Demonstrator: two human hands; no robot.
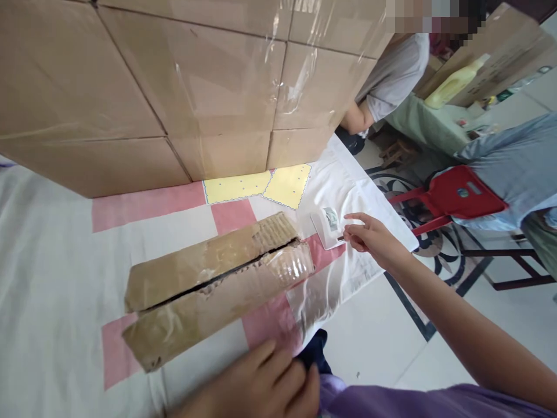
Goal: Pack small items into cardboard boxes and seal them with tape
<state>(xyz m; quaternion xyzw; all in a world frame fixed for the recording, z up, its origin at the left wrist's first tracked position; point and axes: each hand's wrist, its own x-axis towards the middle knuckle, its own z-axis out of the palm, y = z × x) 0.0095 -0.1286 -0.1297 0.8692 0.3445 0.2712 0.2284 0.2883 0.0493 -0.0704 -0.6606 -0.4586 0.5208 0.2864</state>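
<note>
A flat cardboard box [217,284], taped and split along its top seam, lies on the checked cloth in front of me. My left hand [261,383] rests flat near the table's front edge, just below the box, fingers stretched out and holding nothing. My right hand [369,238] reaches out to the right of the box, and its fingertips pinch the edge of a small white device [328,227] that sits on the cloth.
A wall of large taped cartons [174,81] fills the back of the table [52,261]. Two yellow sheets [261,186] lie under their edge. Beyond the table's right edge are a red stool [456,197] and other people seated [513,162].
</note>
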